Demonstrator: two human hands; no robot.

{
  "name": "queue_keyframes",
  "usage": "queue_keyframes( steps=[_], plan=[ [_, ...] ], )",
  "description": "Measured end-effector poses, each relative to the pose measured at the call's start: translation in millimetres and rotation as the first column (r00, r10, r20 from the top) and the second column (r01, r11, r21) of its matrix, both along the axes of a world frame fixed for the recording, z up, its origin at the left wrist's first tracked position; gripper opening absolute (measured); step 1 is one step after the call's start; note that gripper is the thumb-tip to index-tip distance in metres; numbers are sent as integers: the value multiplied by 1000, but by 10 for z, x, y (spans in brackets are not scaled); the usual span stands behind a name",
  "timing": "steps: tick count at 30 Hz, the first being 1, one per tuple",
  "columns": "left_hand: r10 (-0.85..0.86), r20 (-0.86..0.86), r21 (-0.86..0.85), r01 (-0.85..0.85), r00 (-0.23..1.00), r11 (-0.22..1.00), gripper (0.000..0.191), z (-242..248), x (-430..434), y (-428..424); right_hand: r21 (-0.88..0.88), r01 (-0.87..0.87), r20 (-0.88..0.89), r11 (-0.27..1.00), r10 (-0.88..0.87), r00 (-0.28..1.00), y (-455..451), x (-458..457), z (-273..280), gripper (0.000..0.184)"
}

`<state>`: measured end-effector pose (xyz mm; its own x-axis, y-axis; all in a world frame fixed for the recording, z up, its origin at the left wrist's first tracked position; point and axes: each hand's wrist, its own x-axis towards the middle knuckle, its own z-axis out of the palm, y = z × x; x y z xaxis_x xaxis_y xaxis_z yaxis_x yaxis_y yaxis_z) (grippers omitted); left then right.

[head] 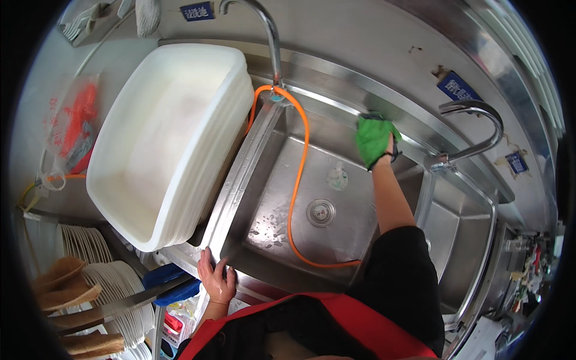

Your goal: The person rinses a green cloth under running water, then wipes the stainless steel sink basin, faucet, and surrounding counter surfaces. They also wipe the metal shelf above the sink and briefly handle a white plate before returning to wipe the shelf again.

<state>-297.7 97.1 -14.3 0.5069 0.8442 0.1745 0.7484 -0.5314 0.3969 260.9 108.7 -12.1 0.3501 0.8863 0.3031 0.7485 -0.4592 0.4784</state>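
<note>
My right hand point(390, 146) holds a green cloth point(372, 137) against the back ledge of a stainless steel sink point(279, 189). The cloth covers much of the hand and hides most of its fingers. My left hand point(217, 279) rests on the sink's front left rim, fingers spread, with nothing in it. An orange hose point(298, 180) loops from the base of the left faucet point(272, 40) down into the basin and ends near the front. A round drain strainer point(321, 212) sits in the basin floor, with a pale scrap point(337, 176) behind it. Water drops wet the floor at the left.
Stacked white plastic tubs point(166, 144) stand left of the sink. A second basin point(454, 238) with a curved faucet point(492, 130) lies to the right. Lower left are stacks of white plates point(121, 288), brown cloths point(63, 283) and a blue item point(168, 283). A plastic bag point(74, 126) hangs at the left wall.
</note>
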Motion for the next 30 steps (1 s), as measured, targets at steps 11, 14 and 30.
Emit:
queue_keyframes(
  steps=[11,14,30],
  plan=[
    [-21,-5,36,21,1000,999,29,-24,-6,-9,353,771,-19,529,-820,572,-154,962,-1,32],
    [-14,-2,31,14,1000,999,29,-28,-3,-6,399,694,92,599,-779,620,628,819,15,28],
    [-20,-2,-1,20,1000,1000,27,-7,3,26,496,-259,124,829,227,966,710,781,163,40]
  ],
)
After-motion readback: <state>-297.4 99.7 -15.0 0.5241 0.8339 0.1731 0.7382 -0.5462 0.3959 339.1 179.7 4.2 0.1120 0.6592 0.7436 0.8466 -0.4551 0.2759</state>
